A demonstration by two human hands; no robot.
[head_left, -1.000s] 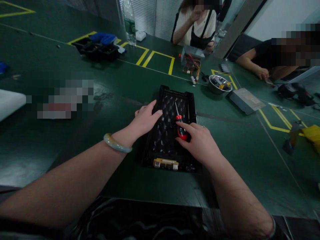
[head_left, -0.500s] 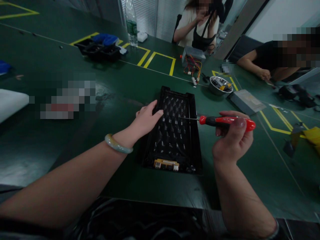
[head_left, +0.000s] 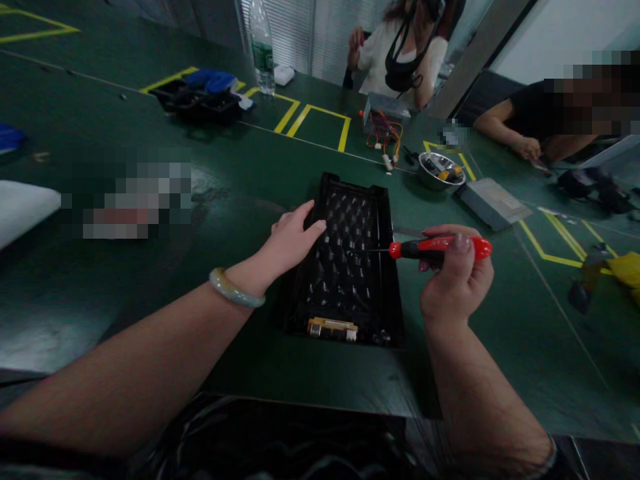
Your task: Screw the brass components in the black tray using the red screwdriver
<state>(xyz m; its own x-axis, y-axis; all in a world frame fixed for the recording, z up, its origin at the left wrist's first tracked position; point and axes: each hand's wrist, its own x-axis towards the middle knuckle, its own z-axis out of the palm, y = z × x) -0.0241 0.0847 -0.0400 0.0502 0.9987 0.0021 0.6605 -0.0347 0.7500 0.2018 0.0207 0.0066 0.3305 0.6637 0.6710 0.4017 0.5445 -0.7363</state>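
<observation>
One green counter [head_left: 240, 180]: stretches out around the black case [head_left: 340, 277], with yellow tape [head_left: 344, 133] marked on it beyond the case.
Room: blinds [head_left: 295, 33] at the back; one person in a white top [head_left: 377, 60] sits beyond the case, another in a dark top [head_left: 530, 107] farther right.
Beyond the case: a bottle [head_left: 263, 63] and a blue-topped tray [head_left: 163, 101] to the left; a metal box with coloured wires [head_left: 385, 107] behind; a steel bowl [head_left: 435, 181] and a flat grey box [head_left: 495, 203] to the right.
Left hand [head_left: 296, 237]: lies at the case's left edge, thumb and forefinger apart, bangle [head_left: 235, 288] at the wrist.
Right hand [head_left: 455, 280]: grips the red-and-black screwdriver [head_left: 420, 250] just right of the case, shaft reaching level over its studded inside.
Since one second ago: the screwdriver, then lying on the case, is up in the fingers; the left hand and the case keep their places.
</observation>
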